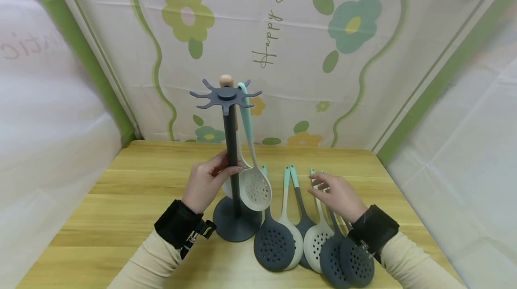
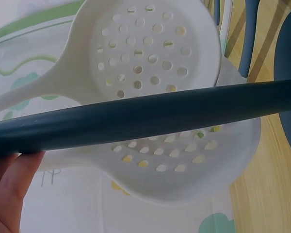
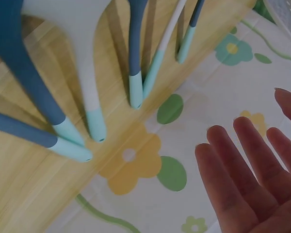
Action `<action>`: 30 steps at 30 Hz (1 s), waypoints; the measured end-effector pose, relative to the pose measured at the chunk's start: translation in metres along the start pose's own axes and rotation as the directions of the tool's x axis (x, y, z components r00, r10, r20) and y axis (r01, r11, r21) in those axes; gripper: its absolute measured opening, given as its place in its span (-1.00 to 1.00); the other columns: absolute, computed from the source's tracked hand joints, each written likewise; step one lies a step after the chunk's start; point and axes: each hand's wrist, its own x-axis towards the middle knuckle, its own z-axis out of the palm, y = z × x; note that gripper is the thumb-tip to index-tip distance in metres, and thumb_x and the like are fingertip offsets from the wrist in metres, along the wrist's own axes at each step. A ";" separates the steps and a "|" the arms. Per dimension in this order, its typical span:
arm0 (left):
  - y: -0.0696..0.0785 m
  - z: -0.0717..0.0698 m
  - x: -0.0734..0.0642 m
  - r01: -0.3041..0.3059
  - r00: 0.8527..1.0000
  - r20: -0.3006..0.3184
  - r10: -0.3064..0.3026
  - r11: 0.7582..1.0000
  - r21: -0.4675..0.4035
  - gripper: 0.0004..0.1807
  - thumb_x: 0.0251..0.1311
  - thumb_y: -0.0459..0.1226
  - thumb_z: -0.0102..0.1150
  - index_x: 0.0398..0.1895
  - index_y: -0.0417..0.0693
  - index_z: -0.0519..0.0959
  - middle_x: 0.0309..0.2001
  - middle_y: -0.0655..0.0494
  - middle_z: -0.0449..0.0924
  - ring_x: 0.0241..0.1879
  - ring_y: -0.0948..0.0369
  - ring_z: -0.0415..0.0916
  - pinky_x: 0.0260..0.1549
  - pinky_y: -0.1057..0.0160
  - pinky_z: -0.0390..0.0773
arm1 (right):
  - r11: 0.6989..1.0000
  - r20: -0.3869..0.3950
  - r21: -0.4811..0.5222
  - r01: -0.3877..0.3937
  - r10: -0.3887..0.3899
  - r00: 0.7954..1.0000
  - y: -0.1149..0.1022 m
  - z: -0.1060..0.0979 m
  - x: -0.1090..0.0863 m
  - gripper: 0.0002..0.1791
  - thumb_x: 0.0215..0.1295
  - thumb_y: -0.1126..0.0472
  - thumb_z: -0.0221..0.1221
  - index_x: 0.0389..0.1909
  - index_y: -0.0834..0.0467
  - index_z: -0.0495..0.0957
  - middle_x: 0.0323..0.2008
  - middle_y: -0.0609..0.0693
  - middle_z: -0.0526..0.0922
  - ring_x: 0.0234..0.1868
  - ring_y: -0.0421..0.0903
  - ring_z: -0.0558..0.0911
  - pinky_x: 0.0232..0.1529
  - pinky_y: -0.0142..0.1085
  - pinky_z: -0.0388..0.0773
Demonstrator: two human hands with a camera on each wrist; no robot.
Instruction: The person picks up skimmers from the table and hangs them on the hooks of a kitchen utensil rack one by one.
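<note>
My left hand [image 1: 205, 185] grips the dark upright pole [image 1: 231, 141] of a utensil stand, thumb across the front. The stand has a round base [image 1: 232, 230] and a star-shaped hook top [image 1: 226, 95]. A white skimmer [image 1: 256, 189] with a mint handle hangs from one hook; behind the pole, partly hidden, hangs another white perforated skimmer [image 2: 179, 182]. My right hand [image 1: 338, 194] hovers over the handle ends of skimmers on the table, fingers spread and loosely bent. In the right wrist view nothing lies in that hand [image 3: 262, 194].
Several dark and white skimmers lie on the wooden table [image 1: 133, 217] right of the base, among them a dark skimmer [image 1: 273, 246] and a white skimmer [image 1: 317, 240], mint handle ends pointing away. A flower-printed cloth [image 1: 282, 109] stands behind the table, with cloth at both sides.
</note>
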 end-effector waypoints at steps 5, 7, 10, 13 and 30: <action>0.001 0.002 -0.001 0.010 1.000 -0.017 -0.010 1.000 -0.004 -0.68 0.14 -0.44 0.32 0.00 -0.25 0.66 -0.21 -0.08 0.77 -0.18 0.07 0.75 -0.18 0.20 0.73 | 0.999 -0.003 -0.028 -0.019 0.019 1.000 0.008 0.000 0.000 -0.59 0.34 0.15 0.24 0.13 0.26 0.56 -0.07 0.20 0.72 -0.11 0.11 0.70 -0.19 -0.05 0.71; 0.001 0.003 -0.001 0.018 1.000 -0.022 -0.019 1.000 -0.012 -0.69 0.14 -0.44 0.32 -0.01 -0.25 0.66 -0.22 -0.08 0.76 -0.17 0.06 0.75 -0.17 0.19 0.73 | 0.998 -0.004 -0.043 -0.037 0.037 0.999 0.012 0.001 0.000 -0.59 0.34 0.14 0.24 0.13 0.25 0.56 -0.07 0.19 0.72 -0.11 0.11 0.70 -0.20 -0.06 0.71; 0.000 0.004 -0.001 0.025 0.999 -0.029 -0.026 0.999 -0.020 -0.69 0.15 -0.44 0.31 -0.01 -0.26 0.66 -0.22 -0.09 0.76 -0.17 0.04 0.75 -0.16 0.15 0.73 | 0.996 0.005 -0.063 -0.058 0.058 0.998 0.018 0.000 -0.001 -0.58 0.34 0.14 0.24 0.13 0.27 0.56 -0.07 0.21 0.72 -0.11 0.12 0.70 -0.21 -0.05 0.71; 0.001 0.005 -0.001 0.032 0.999 -0.035 -0.033 0.999 -0.022 -0.69 0.16 -0.43 0.30 0.00 -0.26 0.66 -0.21 -0.11 0.76 -0.17 0.03 0.75 -0.15 0.12 0.72 | 0.993 0.020 -0.081 -0.092 0.094 0.995 0.022 -0.002 -0.002 -0.57 0.34 0.14 0.24 0.13 0.28 0.55 -0.06 0.24 0.71 -0.12 0.13 0.69 -0.21 -0.04 0.70; 0.004 0.005 0.001 0.052 0.998 -0.032 -0.053 0.998 -0.022 -0.70 0.15 -0.44 0.32 -0.02 -0.26 0.66 -0.20 -0.12 0.76 -0.15 0.07 0.75 -0.18 0.15 0.72 | 0.974 0.081 -0.164 -0.158 0.173 0.982 0.059 -0.002 -0.004 -0.51 0.27 0.15 0.28 0.11 0.38 0.52 -0.12 0.30 0.69 -0.18 0.17 0.70 -0.23 0.01 0.67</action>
